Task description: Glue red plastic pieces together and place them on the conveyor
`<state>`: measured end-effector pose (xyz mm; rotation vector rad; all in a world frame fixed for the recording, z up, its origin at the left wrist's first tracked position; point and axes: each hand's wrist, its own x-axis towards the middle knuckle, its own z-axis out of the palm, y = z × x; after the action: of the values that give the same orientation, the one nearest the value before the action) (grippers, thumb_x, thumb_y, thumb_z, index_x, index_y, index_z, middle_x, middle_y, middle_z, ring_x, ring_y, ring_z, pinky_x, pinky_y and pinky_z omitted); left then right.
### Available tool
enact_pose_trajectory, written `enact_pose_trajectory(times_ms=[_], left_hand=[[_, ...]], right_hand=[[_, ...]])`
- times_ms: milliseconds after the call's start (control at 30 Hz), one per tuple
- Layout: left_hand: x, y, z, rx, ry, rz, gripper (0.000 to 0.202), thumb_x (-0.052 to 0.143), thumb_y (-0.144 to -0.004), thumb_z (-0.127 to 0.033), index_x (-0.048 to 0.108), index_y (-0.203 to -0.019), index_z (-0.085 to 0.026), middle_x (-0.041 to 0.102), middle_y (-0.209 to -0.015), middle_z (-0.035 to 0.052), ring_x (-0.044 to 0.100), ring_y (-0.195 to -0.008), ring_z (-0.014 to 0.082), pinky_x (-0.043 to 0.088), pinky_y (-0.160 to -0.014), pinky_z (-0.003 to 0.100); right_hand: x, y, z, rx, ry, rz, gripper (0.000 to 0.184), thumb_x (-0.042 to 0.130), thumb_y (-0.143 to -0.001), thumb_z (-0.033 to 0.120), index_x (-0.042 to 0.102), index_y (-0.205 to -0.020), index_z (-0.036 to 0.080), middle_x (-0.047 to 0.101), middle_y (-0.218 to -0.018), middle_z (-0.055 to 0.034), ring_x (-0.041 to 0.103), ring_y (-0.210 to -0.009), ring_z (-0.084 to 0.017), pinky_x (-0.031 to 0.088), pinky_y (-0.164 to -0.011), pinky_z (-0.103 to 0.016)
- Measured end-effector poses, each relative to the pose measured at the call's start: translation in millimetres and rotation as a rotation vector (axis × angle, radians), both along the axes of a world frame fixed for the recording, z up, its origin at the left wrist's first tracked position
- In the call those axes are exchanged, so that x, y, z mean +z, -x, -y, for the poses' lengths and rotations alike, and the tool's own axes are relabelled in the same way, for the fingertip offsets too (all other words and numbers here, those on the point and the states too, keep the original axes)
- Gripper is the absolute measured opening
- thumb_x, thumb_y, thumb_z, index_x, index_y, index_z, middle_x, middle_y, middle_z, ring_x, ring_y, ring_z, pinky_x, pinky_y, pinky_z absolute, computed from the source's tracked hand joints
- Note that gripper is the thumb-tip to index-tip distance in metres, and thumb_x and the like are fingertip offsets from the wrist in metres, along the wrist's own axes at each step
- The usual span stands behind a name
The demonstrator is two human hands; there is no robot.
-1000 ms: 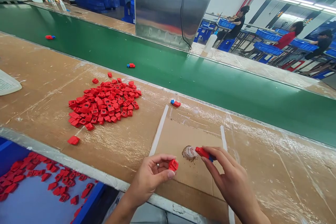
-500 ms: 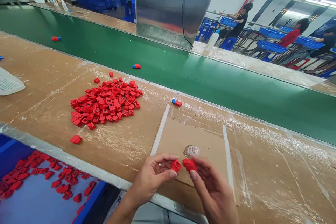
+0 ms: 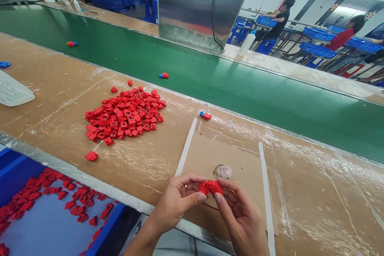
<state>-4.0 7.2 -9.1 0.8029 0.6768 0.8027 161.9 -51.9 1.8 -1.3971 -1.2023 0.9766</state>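
Note:
My left hand point(image 3: 177, 198) pinches a small red plastic piece point(image 3: 203, 187) between thumb and fingertips. In my right hand point(image 3: 240, 212) is another red plastic piece point(image 3: 214, 187), also gripped by thumb and fingers. The two pieces touch each other; whether they are joined I cannot tell. Just beyond my fingers a small clear round cup point(image 3: 223, 171) sits on a cardboard sheet point(image 3: 231, 152) edged with white tape. A large heap of red plastic pieces point(image 3: 126, 114) lies to the left. Near the belt's edge rests a red-and-blue piece point(image 3: 205, 115).
A green conveyor belt point(image 3: 126, 56) crosses behind the workbench, carrying red-and-blue pieces point(image 3: 163, 75). A blue bin point(image 3: 105, 224) with red pieces stands below at left. A metal panel point(image 3: 201, 12) rises beyond the belt. Other people point(image 3: 280, 20) sit farther back.
My hands have brought the two red pieces together; a gap showed between them before. The view has shifted slightly.

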Motion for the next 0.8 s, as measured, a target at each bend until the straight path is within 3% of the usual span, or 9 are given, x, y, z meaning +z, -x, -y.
enact_pose_trajectory(times_ms=[400,567,800], left_hand=[[-1.7,-0.1,1.2,0.005,-0.012,-0.029,0.029,0.077,-0.079,-0.023,0.073,-0.107,-0.019,0.076,-0.095,0.005,0.068,-0.087,0.017,0.053,-0.083,0.028],[1.8,-1.6,2.1,0.036,-0.097,-0.136,0.021,0.074,-0.081,-0.024,0.077,-0.101,-0.018,0.071,-0.082,0.0023,0.064,-0.076,0.0136,0.051,-0.073,0.023],[-1.7,-2.3,4.2,0.029,-0.202,-0.262,0.022,0.069,-0.085,-0.027,0.076,-0.103,-0.018,0.063,-0.084,0.0028,0.059,-0.076,0.0146,0.048,-0.069,0.025]], right_hand=[[3.0,-0.6,-1.0,0.084,-0.08,0.126,0.015,0.059,-0.096,0.025,0.064,-0.11,0.025,0.063,-0.099,-0.0051,0.064,-0.089,-0.018,0.057,-0.076,-0.026],[-4.0,-2.5,-2.8,0.137,-0.117,0.214,0.009,0.056,-0.098,0.022,0.065,-0.099,0.023,0.057,-0.085,-0.0015,0.058,-0.075,-0.014,0.05,-0.067,-0.022],[-8.0,-2.1,-1.1,0.169,-0.118,0.25,0.01,0.053,-0.099,0.019,0.062,-0.097,0.022,0.057,-0.086,-0.0013,0.057,-0.076,-0.014,0.047,-0.07,-0.023]])
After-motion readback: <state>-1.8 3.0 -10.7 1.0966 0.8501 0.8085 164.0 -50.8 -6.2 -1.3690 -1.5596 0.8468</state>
